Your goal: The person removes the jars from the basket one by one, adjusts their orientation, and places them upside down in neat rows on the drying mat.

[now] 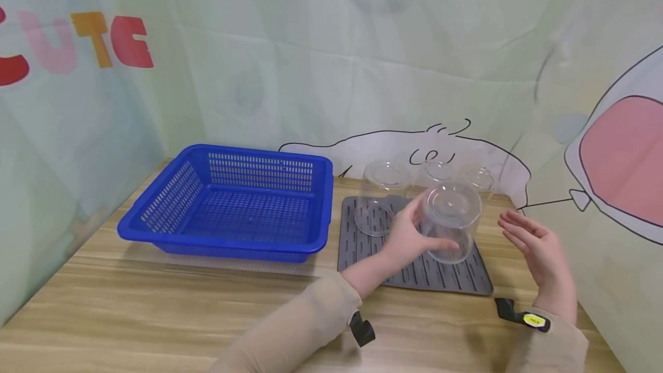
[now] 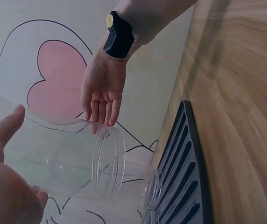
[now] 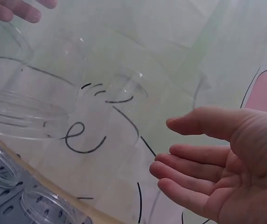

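Note:
My left hand (image 1: pixel 406 240) grips a clear, wide-mouthed plastic jar (image 1: pixel 458 243) around its side, thumb in front. The jar is bottom up; in the left wrist view its threaded rim (image 2: pixel 109 163) faces down, a little above the grey ribbed mat (image 1: pixel 414 278). To the right, my right hand (image 1: pixel 541 252) is held apart from the jar with fingers extended and nothing in it. In the right wrist view its palm and fingers (image 3: pixel 194 172) show plainly. Behind the held jar, more clear jars stand on the mat, one of them (image 1: pixel 380 206) at its left.
A blue perforated plastic basket (image 1: pixel 225 249) stands on the wooden table (image 1: pixel 171 309) left of the mat. A printed curtain (image 1: pixel 331 73) hangs close behind and along both sides of the table.

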`<state>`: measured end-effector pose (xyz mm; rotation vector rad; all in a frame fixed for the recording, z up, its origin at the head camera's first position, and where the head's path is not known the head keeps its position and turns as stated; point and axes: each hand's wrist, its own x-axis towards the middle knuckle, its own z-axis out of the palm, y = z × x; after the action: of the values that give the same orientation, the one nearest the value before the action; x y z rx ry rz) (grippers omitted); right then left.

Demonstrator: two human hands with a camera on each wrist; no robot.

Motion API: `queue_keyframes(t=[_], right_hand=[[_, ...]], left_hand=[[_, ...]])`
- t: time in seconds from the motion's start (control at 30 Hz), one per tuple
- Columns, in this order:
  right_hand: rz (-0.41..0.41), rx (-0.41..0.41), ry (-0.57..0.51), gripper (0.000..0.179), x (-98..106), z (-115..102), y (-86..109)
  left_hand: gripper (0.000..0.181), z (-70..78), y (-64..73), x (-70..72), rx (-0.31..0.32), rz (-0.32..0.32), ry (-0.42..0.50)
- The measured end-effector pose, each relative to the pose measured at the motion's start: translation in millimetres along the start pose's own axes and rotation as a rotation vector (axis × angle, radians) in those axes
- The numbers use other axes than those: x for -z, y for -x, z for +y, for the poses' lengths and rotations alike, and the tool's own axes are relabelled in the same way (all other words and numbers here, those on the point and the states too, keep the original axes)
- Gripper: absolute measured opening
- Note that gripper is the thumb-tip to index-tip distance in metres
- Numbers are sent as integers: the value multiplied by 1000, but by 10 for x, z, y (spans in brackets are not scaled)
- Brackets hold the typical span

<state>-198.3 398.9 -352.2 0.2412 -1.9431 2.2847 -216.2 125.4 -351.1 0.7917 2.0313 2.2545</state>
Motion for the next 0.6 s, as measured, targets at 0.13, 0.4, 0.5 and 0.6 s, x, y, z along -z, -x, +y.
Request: queue_keyframes(t=[0.13,0.4,0.5,0.6], right_hand=[[-15,-104,67,33,123,125,-15],[-36,-258,159,39,294,390,-43],[-29,-319,196,30,305,480,-51],[-27,-369,274,48,298,552,-68]], left_hand=[[96,-101,-4,-86,51,-6,-50],[96,-255,-48,-213,81,-44,-69],[96,-299,-73,-262,109,-52,-90],[98,-321,-90,-310,133,-49,-114]])
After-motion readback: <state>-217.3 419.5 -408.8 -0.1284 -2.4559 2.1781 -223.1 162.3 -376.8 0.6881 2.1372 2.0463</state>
